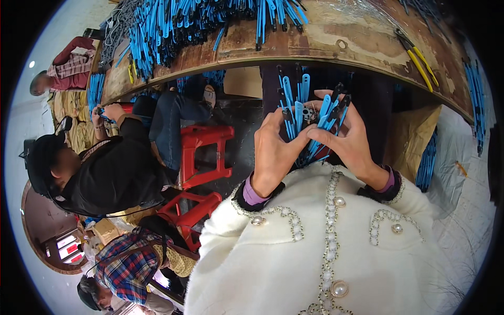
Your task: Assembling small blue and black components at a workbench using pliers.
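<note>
Over my lap I hold a bundle of slim blue strips with black ends (298, 113), fanned out in a loose ring. My left hand (275, 149) curls round the bundle's left side, thumb pressed inward. On the opposite side my right hand (349, 144) grips the strips, its thumb meeting the left thumb at the near side. Amid the strips shows a small round metal-looking part with holes (310, 113); its kind I cannot make out. Palms and fingers hide the bundle's lower part.
Beyond my hands runs a worn wooden table (357, 39) heaped with blue-and-black strips (178, 26). Yellow-handled pliers (417, 58) lie at its right. Red stools (207, 155) stand to my left, where a person in black (115, 168) and one in plaid (128, 262) sit.
</note>
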